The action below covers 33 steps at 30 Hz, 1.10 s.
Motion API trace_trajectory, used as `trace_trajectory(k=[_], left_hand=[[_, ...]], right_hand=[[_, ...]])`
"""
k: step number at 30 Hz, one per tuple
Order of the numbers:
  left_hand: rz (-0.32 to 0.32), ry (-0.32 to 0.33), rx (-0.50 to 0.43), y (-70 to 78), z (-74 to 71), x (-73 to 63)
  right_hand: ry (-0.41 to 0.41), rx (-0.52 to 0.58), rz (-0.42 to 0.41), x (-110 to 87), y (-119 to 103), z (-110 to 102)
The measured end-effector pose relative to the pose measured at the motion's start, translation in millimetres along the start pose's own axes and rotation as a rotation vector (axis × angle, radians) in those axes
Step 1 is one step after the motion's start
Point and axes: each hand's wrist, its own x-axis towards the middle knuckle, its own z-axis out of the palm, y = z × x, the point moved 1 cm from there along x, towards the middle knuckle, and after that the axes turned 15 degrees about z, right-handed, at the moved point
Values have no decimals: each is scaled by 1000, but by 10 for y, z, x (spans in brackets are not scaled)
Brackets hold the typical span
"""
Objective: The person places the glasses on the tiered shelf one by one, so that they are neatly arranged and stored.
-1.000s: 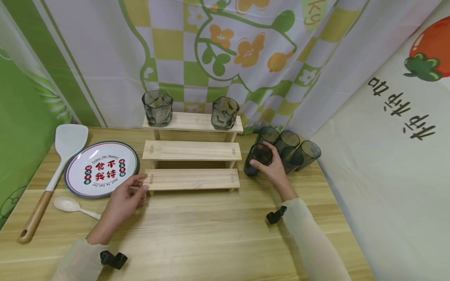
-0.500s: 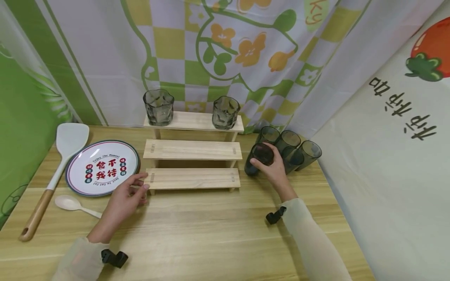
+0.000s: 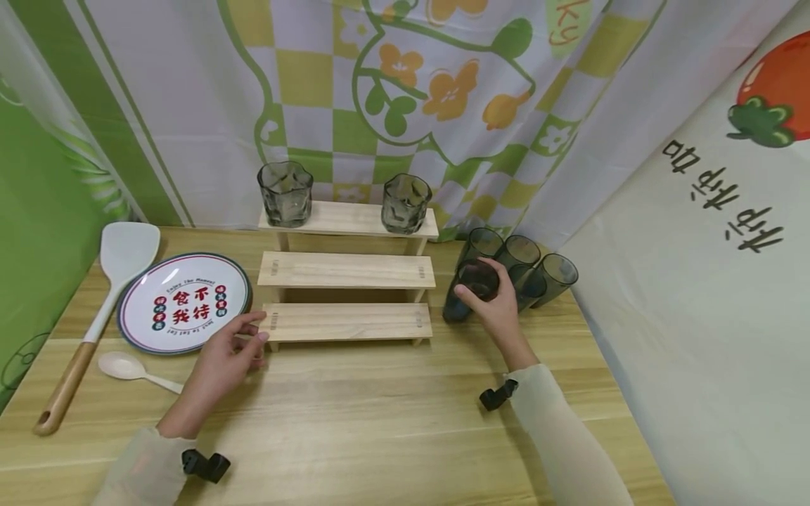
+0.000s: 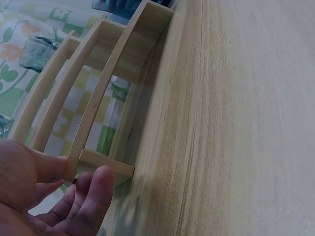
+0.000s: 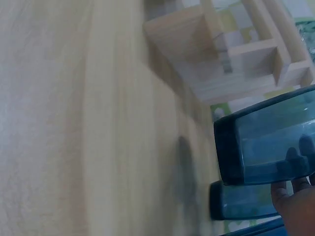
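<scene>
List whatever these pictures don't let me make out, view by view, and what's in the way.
Handle end of the spoon: head view, behind the left forearm.
Base of the rear left glass: head view, behind the held glass.
Most of the right grip: right wrist view, past the right edge.
Left tumbler: left wrist view, mostly past the left edge.
</scene>
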Motion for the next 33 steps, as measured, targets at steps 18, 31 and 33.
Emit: trace_trajectory(k=[18, 31, 33], left_hand=[[7, 8, -17, -11, 0, -1], [12, 4, -9, -4, 4, -4], [7, 5, -11, -4, 6, -3]], right_hand=[[-63, 13, -65, -134, -636, 187], [-199, 76, -154, 26, -818, 803], [-224, 85, -184, 44, -890, 934]])
